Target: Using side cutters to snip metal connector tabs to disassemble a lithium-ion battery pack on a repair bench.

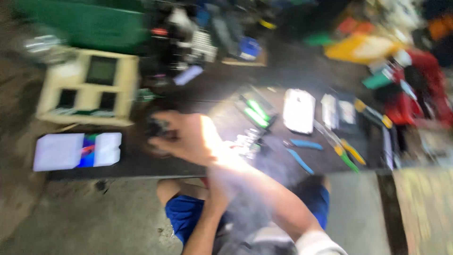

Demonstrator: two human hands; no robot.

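Note:
The whole view is motion-blurred. My right hand reaches left across the dark work mat, its thumb and fingers curled around a small dark object. My left forearm rises from the bottom of the view and passes under my right forearm. My left hand is mostly hidden there, so its grip is unclear. A phone with a lit screen lies left of the right hand. Small shiny parts lie just right of it.
A pale compartmented box stands at the back left before a green crate. On the right of the mat lie a white phone back, a green-lit part, blue pry tools and yellow-green pliers. Red clutter sits far right.

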